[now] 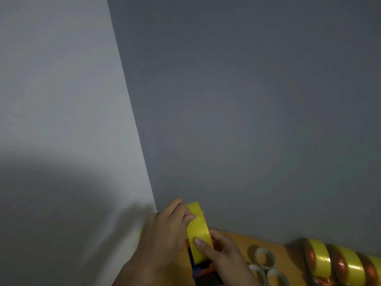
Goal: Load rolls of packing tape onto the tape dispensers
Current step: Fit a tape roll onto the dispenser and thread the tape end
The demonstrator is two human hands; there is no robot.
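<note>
My left hand (165, 230) grips the far upper side of the yellow roll (198, 232), fingers curled over its rim. My right hand (221, 252) pinches the near side, thumb flat on the tape's face. The roll stands on edge between both hands, seated on or just above the dispenser (203, 272), whose orange and black body shows below it; whether the core is fully on the hub I cannot tell.

To do this well, I judge I should keep the roll square to the hub and press evenly from both sides, so it does not jam crooked. The loose end should come off on the side facing the blade, sticky side down, before I thread it through.

To the right of my right hand, three empty cores (265, 259) lie on the bench (243, 240); nothing sits inside them. Further right, a row of full rolls (338, 263) stands on edge, touching one another. No box or tray shows.
</note>
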